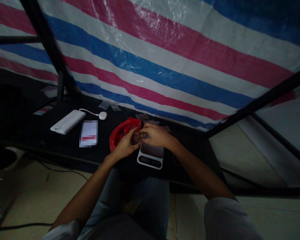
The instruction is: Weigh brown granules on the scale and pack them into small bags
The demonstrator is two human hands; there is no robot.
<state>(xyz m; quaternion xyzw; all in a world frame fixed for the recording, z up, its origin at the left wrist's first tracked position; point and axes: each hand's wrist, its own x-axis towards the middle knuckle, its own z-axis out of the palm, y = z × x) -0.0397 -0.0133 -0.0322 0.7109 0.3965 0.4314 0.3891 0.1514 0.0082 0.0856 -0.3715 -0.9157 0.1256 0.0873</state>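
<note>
My left hand (126, 145) and my right hand (157, 135) meet above a black table (45, 140). Both pinch a small dark packet (139, 138), possibly a clear pouch with brown contents, which my fingers partly hide. A crumpled red plastic bag (121, 133) lies just behind my left hand. Under my right hand sits a white digital kitchen scale (150, 156), its platform partly covered by my hands. Several small packets (151, 122) lie behind the scale.
A white power bank (68, 121) is cabled to a small white round device (103, 115). Nearby are a blurred paper card (89, 133) and small clear bags (104, 105). A striped tarpaulin (150, 63) and black metal poles (48, 43) stand behind; a cable (62, 170) crosses the floor.
</note>
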